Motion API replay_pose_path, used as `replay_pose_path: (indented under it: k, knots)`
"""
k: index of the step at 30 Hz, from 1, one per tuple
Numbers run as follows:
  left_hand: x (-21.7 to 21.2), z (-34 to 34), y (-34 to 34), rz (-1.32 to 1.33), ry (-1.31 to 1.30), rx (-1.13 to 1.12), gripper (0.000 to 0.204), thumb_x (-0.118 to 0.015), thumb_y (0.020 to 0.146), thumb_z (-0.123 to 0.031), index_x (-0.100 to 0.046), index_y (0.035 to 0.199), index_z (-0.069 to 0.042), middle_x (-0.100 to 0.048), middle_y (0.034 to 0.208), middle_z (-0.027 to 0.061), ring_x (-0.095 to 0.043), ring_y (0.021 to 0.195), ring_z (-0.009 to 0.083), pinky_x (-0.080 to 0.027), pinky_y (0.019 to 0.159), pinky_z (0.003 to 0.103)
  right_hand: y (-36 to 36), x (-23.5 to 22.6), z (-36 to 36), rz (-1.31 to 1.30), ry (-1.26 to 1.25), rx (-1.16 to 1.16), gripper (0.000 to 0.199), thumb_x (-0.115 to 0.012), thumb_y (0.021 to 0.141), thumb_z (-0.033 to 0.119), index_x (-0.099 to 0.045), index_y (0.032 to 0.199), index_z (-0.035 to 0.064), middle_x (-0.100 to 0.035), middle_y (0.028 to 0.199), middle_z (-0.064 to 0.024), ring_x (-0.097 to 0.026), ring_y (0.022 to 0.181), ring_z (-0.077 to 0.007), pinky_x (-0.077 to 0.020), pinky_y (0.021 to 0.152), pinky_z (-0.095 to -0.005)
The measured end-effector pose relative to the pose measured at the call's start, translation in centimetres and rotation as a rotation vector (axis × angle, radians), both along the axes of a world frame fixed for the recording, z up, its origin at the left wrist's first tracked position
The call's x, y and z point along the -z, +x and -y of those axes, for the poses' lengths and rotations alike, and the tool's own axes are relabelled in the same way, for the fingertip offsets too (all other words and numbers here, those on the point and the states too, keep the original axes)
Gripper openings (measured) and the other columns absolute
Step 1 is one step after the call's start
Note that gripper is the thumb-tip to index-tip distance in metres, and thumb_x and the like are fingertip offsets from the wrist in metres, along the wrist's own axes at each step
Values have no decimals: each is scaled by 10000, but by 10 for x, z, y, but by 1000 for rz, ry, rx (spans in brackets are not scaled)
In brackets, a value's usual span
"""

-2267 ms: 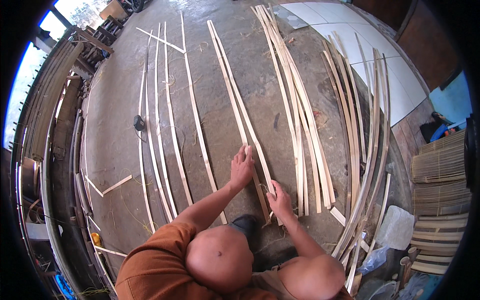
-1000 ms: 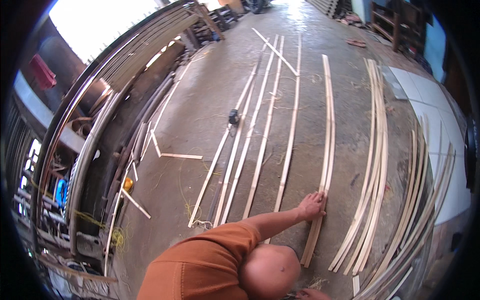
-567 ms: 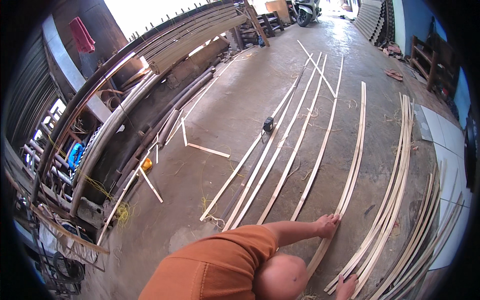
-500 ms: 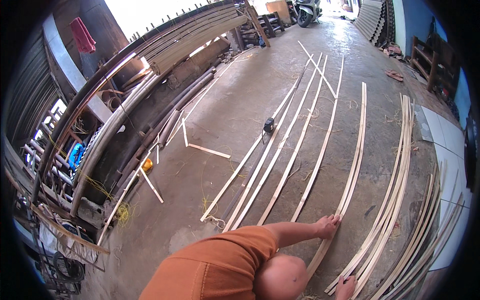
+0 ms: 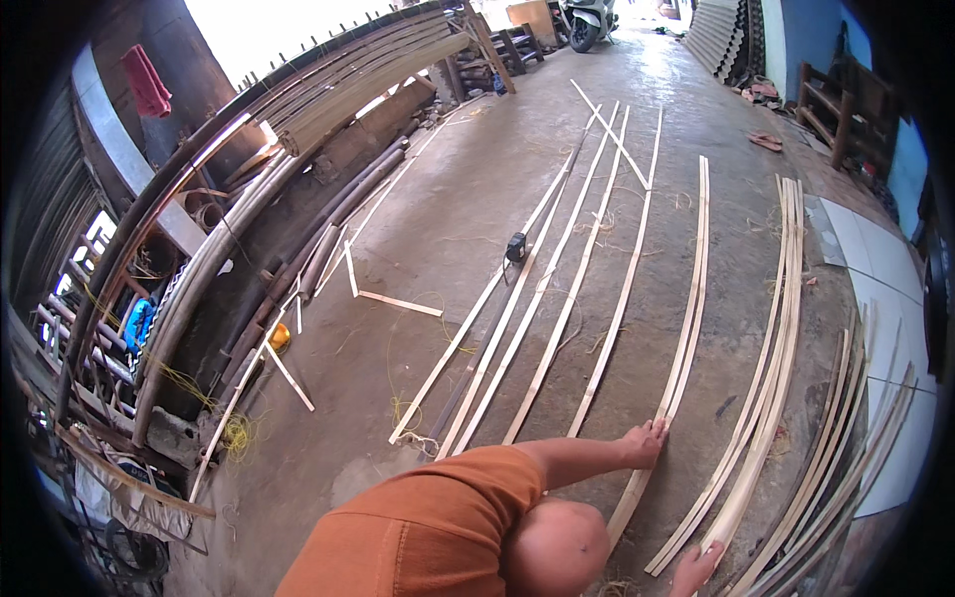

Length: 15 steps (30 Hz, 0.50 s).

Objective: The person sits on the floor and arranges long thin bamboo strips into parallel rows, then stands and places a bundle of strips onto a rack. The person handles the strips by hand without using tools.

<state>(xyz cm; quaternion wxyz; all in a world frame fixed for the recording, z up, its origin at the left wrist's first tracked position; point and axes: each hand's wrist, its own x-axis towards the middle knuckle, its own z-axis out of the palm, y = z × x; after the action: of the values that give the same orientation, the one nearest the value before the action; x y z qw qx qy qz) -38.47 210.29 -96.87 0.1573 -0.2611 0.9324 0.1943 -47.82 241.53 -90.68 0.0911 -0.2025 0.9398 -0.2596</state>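
Note:
My left hand [image 5: 645,444] reaches across with its fingers closed over a pair of long, pale bamboo strips [image 5: 688,338] lying on the concrete floor. Near the lower edge, my right hand [image 5: 696,569] pinches the near end of a strip in a loose bundle of bamboo strips [image 5: 771,398]. My knee [image 5: 557,547] rises between the two arms. To the left, several single strips [image 5: 557,373] lie spaced apart, roughly parallel. A black tape measure [image 5: 515,247] rests on the leftmost of them.
More thin strips [image 5: 826,438] lie at the far right beside white floor tiles [image 5: 870,298]. Short sticks [image 5: 400,302], yellow twine [image 5: 239,434] and a yellow round object [image 5: 280,336] are at left, near stacked poles [image 5: 328,259]. A motorbike [image 5: 587,25] stands at the back.
My right hand has moved up slightly and now grips a strip end in the bundle, whose strips sit closer together. My left hand stays on the pair. The whole view has shifted a little.

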Motion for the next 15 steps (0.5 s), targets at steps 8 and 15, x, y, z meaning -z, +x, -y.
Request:
replay_pose_path:
  k: [8, 15]
  knots:
    - [12, 3, 15, -46, 44, -38, 786, -588, 918, -270, -250, 1565, 20, -188, 1653, 271, -301, 1485, 473, -418, 1132, 536, 40, 12, 29, 62, -597, -70, 227, -488, 1073, 195, -532, 1162, -9, -593, 979, -130, -591, 854, -219, -487, 729, -363]
    - [-21, -5, -1, 24, 61, 19, 825, -572, 943, -345, -199, 1603, -23, -164, 1672, 236, -246, 1521, 427, -343, 1199, 488, 76, 83, 23, 350, -384, -28, 235, -538, 1041, 219, -549, 1176, 27, -639, 755, -148, -653, 650, -307, -478, 596, -417]
